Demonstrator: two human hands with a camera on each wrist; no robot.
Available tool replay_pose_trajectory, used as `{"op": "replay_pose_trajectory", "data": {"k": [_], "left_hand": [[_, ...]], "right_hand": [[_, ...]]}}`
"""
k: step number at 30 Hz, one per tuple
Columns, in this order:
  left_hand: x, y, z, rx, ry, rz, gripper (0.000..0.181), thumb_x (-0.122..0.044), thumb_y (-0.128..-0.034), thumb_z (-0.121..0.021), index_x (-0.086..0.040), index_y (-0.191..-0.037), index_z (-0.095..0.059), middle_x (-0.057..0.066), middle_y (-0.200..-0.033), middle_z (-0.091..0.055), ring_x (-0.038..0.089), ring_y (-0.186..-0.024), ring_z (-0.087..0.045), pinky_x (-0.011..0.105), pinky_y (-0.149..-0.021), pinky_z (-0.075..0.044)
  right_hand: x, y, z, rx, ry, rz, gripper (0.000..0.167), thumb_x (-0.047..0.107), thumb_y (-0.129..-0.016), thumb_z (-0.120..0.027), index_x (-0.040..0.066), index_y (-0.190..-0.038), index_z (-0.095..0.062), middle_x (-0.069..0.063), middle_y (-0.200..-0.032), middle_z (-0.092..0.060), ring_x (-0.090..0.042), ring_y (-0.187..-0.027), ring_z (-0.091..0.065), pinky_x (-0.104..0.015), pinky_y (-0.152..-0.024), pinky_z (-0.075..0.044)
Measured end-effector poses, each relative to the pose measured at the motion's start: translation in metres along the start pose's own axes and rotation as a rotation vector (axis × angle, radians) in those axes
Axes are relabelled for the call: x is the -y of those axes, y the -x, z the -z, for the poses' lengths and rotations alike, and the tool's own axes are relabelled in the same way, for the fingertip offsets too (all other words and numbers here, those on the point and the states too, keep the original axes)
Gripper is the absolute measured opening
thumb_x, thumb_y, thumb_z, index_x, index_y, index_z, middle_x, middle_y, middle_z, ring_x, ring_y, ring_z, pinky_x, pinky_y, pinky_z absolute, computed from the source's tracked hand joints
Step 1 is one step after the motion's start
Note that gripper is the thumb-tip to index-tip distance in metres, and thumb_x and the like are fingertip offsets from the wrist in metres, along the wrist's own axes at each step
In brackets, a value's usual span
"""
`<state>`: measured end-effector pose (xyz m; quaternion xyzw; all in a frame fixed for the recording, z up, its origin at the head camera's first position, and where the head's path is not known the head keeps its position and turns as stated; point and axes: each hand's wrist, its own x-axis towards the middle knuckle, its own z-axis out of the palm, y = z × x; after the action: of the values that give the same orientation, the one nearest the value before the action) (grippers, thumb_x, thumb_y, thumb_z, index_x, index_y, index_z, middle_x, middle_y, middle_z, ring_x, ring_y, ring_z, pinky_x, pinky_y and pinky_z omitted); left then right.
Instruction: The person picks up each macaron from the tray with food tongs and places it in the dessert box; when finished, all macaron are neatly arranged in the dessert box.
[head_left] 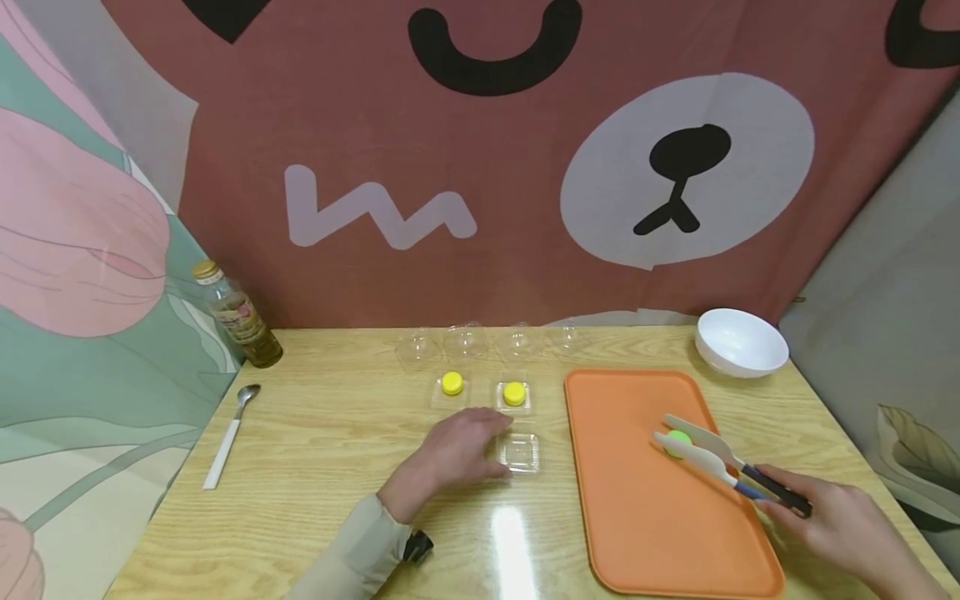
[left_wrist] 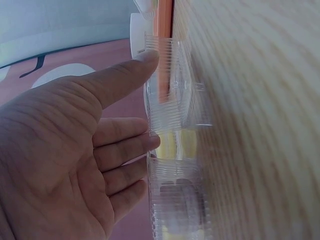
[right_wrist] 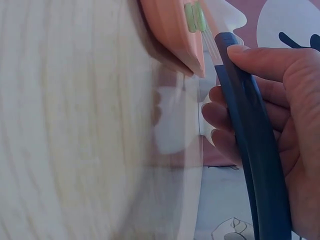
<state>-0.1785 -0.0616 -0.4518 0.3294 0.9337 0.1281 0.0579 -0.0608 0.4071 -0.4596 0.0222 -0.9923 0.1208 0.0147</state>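
My left hand [head_left: 459, 450] rests beside an open clear plastic box [head_left: 520, 453], its thumb and fingers spread at the box's edge without a visible pinch. In the left wrist view the thumb tip overlaps the ridged rim. Behind it, two similar boxes each hold a yellow macaron [head_left: 452, 383], the other yellow macaron [head_left: 514, 393] being to the right. My right hand [head_left: 832, 517] grips tongs [head_left: 738, 467] with dark handles and pale tips. Between those tips sits a green macaron [head_left: 678, 444], over the orange tray [head_left: 637, 533]; whether it is lifted is unclear.
Several clear domed lids [head_left: 467, 340] line the table's back edge. A white bowl [head_left: 741, 342] stands at back right. On the left are a glass bottle [head_left: 243, 321] with a golden cap and a spoon [head_left: 231, 437] with a white handle.
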Motion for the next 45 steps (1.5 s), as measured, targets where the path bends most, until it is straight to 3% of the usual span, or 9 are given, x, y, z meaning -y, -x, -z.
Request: {"op": "replay_pose_trajectory", "data": {"k": [6,13,22,32,39,45], "left_hand": [[0.0,0.0,-0.002,-0.002,0.0,-0.003,0.072,-0.046,-0.0816,-0.083,-0.015,-0.142,-0.06,0.002,-0.144,-0.061,0.02,-0.135,-0.056,0.038,-0.112,-0.049],[0.0,0.0,-0.001,-0.001,0.006,-0.001,0.071,-0.045,-0.0821,-0.083,-0.014,-0.142,-0.06,0.002,-0.145,-0.061,0.02,-0.135,-0.056,0.037,-0.113,-0.048],[0.0,0.001,-0.001,0.003,0.003,0.004,0.072,-0.046,-0.0824,-0.082,-0.015,-0.143,-0.059,0.002,-0.145,-0.061,0.02,-0.136,-0.056,0.037,-0.113,-0.048],[-0.002,0.001,-0.001,0.011,-0.002,0.01,0.072,-0.048,-0.0831,-0.081,-0.015,-0.143,-0.059,0.001,-0.146,-0.06,0.019,-0.136,-0.056,0.037,-0.112,-0.049],[-0.003,0.001,0.0,0.01,0.002,0.012,0.072,-0.047,-0.083,-0.081,-0.015,-0.143,-0.059,0.002,-0.146,-0.061,0.02,-0.135,-0.057,0.037,-0.112,-0.05],[-0.004,0.0,0.0,0.005,0.006,0.014,0.071,-0.047,-0.0827,-0.082,-0.015,-0.142,-0.06,0.001,-0.144,-0.062,0.02,-0.134,-0.058,0.037,-0.11,-0.051]], "right_hand": [[0.0,0.001,-0.002,-0.033,0.018,0.022,0.049,0.034,-0.083,-0.083,0.006,-0.122,-0.073,-0.018,-0.092,-0.076,-0.014,-0.063,-0.049,-0.028,-0.053,-0.035],[0.0,0.0,-0.003,0.047,0.034,-0.017,0.052,0.036,-0.085,-0.081,0.005,-0.126,-0.071,-0.009,-0.09,-0.075,-0.014,-0.062,-0.045,-0.027,-0.054,-0.031],[0.001,0.003,-0.005,-0.001,0.033,0.007,0.05,0.036,-0.085,-0.082,0.007,-0.124,-0.073,-0.012,-0.092,-0.077,-0.01,-0.061,-0.046,-0.026,-0.052,-0.032],[0.002,0.006,-0.006,-0.102,-0.008,0.035,0.046,0.035,-0.085,-0.082,0.009,-0.121,-0.074,-0.002,-0.076,-0.072,-0.004,-0.057,-0.037,-0.023,-0.051,-0.028],[0.008,0.001,-0.004,-0.196,-0.017,0.091,0.043,0.03,-0.082,-0.084,0.011,-0.119,-0.075,0.013,-0.057,-0.048,0.001,-0.051,-0.028,-0.021,-0.047,-0.023],[0.015,-0.009,-0.002,-0.26,-0.049,0.166,0.043,0.029,-0.077,-0.088,0.018,-0.117,-0.077,0.01,-0.064,-0.064,0.001,-0.054,-0.033,-0.022,-0.048,-0.025]]}}
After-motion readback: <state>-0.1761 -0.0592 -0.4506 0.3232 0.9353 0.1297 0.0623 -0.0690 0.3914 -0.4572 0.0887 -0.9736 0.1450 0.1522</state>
